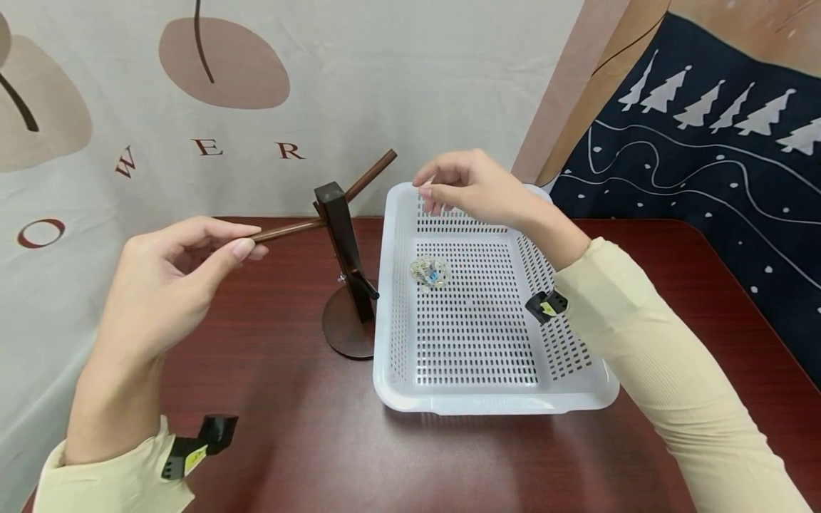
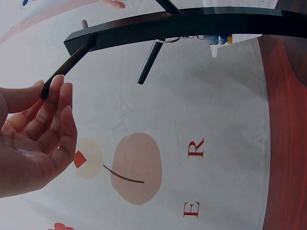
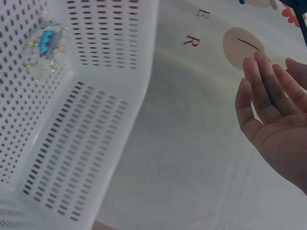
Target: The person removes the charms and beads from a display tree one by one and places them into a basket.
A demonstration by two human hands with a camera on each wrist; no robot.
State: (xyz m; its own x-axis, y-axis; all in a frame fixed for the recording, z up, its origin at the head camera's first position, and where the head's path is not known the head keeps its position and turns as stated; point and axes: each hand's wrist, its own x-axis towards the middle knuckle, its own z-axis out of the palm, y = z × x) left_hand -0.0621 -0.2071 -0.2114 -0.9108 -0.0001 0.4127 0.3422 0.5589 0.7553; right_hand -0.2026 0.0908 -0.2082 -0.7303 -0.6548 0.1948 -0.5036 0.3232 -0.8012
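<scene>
My left hand [image 1: 173, 285] pinches the near end of a brown wooden peg [image 1: 291, 230] between thumb and fingers. That peg passes into the top of a dark wooden display stand [image 1: 346, 249] with a round base. Close to the far peg end [image 1: 378, 171], my right hand [image 1: 477, 187] is raised above the back of a white plastic basket [image 1: 497, 405], its fingers loosely bent and holding nothing visible. A metal ring with a small blue and yellow charm [image 2: 218, 39] shows at the stand in the left wrist view. Inside the basket lies a small clear bundle [image 1: 431, 273] with something blue.
The stand's base touches or nearly touches the basket's left side on the dark red table [image 1: 276, 399]. A short black lower peg [image 1: 367, 285] points toward the basket. Behind hang a printed white cloth [image 1: 385, 78] and a navy cloth with white trees [image 1: 693, 157].
</scene>
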